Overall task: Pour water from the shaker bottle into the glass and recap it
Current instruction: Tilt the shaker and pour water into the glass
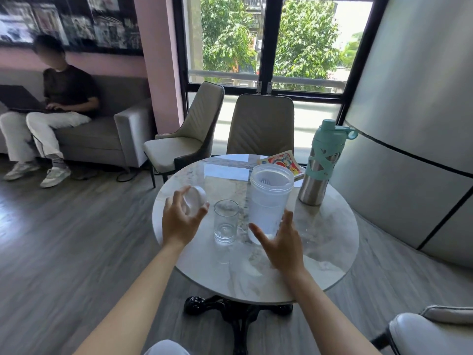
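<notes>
My left hand (pixel 180 222) is gripping the cap (pixel 195 199); my right hand (pixel 281 243) is hovering spread beside the uncapped shaker bottle (pixel 268 201), standing right of the glass (pixel 225 221) on the worktop (pixel 320 252).

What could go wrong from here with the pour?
1. The shaker bottle stands uncapped with the open right hand right beside it; a clumsy grab could tip it.
2. The glass is narrow and close to the bottle's wide mouth, so water may overshoot.
3. The left hand holds the cap loosely near the table edge; it could drop.
</notes>
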